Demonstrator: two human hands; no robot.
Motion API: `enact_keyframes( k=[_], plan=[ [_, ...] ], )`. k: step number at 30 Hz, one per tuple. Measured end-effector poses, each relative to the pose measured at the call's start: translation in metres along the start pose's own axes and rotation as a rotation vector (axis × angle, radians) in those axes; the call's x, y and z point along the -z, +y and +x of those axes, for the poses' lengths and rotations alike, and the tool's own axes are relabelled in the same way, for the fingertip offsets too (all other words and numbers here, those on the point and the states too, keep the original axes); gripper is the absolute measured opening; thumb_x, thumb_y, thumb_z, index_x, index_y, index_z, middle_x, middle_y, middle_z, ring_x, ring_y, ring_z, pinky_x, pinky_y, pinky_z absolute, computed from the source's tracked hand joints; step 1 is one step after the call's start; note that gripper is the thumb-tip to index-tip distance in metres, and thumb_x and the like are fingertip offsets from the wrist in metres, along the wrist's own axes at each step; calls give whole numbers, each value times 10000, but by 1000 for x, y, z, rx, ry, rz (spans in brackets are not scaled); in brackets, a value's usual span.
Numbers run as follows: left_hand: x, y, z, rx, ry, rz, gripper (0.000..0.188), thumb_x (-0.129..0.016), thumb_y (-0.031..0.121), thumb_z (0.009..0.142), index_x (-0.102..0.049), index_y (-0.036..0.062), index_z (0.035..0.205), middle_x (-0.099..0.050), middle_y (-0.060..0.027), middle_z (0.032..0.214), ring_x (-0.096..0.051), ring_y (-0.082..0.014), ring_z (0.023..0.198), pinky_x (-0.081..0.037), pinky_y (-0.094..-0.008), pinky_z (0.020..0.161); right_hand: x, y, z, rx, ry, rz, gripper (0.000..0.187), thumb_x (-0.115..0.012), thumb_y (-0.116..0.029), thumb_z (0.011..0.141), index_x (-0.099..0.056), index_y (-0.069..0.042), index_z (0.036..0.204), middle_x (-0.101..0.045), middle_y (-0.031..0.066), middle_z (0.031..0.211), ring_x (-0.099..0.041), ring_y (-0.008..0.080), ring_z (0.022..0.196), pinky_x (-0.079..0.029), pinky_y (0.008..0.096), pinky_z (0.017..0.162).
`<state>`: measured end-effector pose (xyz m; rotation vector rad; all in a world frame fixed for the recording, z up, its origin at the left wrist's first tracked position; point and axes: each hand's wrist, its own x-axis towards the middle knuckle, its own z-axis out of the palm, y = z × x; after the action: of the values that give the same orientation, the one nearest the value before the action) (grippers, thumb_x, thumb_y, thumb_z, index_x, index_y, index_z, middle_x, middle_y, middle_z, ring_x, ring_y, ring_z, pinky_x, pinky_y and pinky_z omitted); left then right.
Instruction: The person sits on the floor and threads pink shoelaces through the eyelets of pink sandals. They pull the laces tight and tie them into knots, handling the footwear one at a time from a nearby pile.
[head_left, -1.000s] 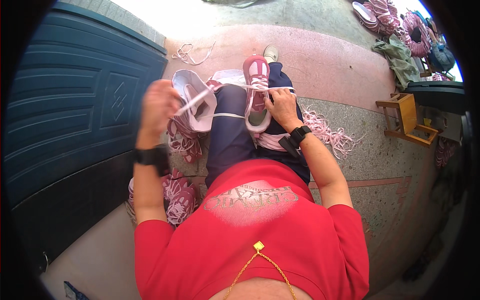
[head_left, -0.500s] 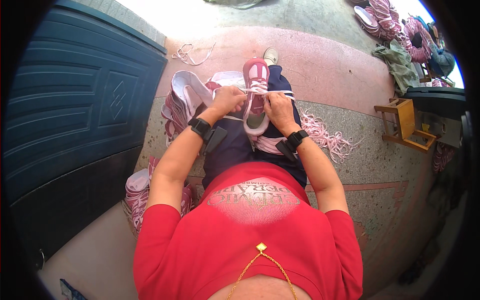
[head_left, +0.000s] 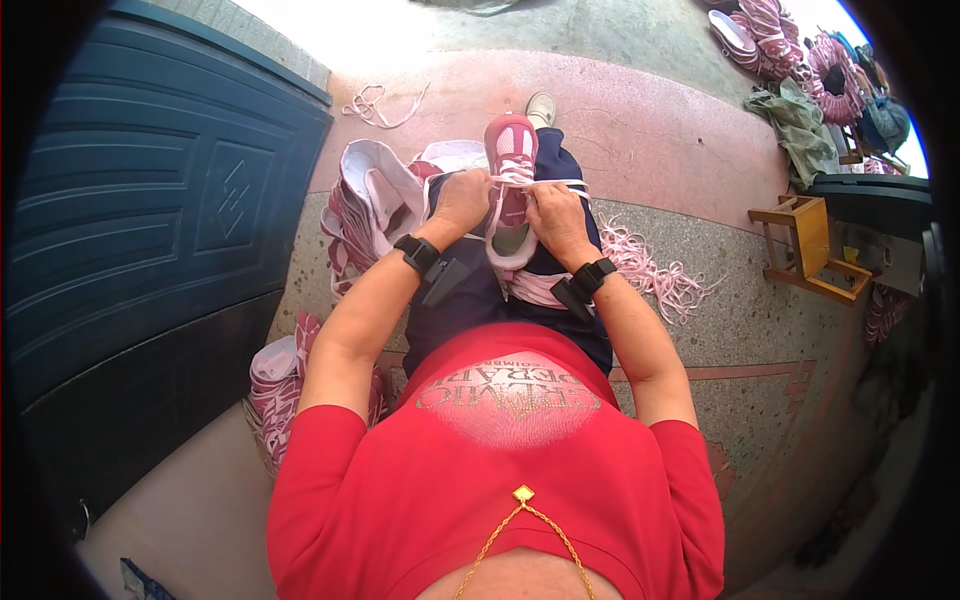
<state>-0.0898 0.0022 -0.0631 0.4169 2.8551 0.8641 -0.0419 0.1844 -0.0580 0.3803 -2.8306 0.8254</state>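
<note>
A pink and white sneaker (head_left: pixel 513 150) rests on my lap, its toe pointing away from me. White lacing crosses its upper, and a white shoelace (head_left: pixel 560 184) stretches sideways over it. Left of the shoe, my left hand (head_left: pixel 463 203) is closed, its fingertips pinching the lace close to the eyelets. On the opposite side my right hand (head_left: pixel 558 218) also pinches the lace, knuckles up against the shoe's edge. The exact grip of the fingertips is partly hidden by the hands themselves.
Stacked pink and white shoe uppers (head_left: pixel 372 200) stand at my left, with more shoes (head_left: pixel 275 385) nearer. A heap of pink laces (head_left: pixel 655 270) lies right of my leg. A loose lace (head_left: pixel 385 107) is on the floor ahead. A blue door (head_left: pixel 150 180) borders the left; a wooden stool (head_left: pixel 810 245) lies right.
My left hand has come slightly in and up toward the shoe's lacing. My right hand stays almost where it was, and the sneaker has barely shifted.
</note>
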Motion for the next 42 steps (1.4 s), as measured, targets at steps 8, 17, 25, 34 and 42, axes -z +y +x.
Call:
enact_keyframes(
  k=[8, 17, 25, 34, 42],
  plan=[
    [-17, 11, -2, 12, 51, 36, 208, -539, 216, 870, -639, 36, 845, -633, -209, 753, -626, -385, 742, -491, -460, 669, 0, 0, -1, 25, 28, 47, 119, -603, -96, 766, -591, -46, 874, -630, 110, 832, -593, 283, 852, -462, 396, 746],
    [11, 47, -28, 41, 65, 322, 275, -590, 293, 839, -637, 35, 921, -651, -145, 849, -557, -323, 859, -444, -436, 712, 3, 0, -4, 23, 49, 75, 93, -612, -105, 781, -566, -45, 835, -613, 106, 796, -585, 289, 812, -457, 401, 721],
    [-21, 28, -31, 124, 136, 83, 315, -620, 214, 792, -578, 6, 1025, -630, -156, 904, -525, -340, 938, -433, -454, 772, 4, -4, -4, 23, 48, 112, 84, -612, -100, 782, -566, -50, 831, -608, 96, 788, -585, 281, 811, -452, 403, 710],
    [3, 34, -32, 68, 102, 283, 246, -635, 279, 792, -633, 34, 801, -648, -121, 793, -550, -299, 880, -419, -439, 691, 1, 1, -4, -7, 56, 134, 88, -613, -102, 779, -562, -49, 827, -604, 91, 781, -584, 280, 819, -447, 397, 714],
    [-29, 28, -28, 134, 182, 167, 202, -571, 203, 843, -623, 11, 807, -643, -168, 814, -551, -343, 878, -431, -471, 739, 1, -3, -2, 14, 39, 104, 90, -610, -104, 775, -556, -53, 825, -610, 91, 791, -582, 276, 813, -441, 398, 702]
  ],
)
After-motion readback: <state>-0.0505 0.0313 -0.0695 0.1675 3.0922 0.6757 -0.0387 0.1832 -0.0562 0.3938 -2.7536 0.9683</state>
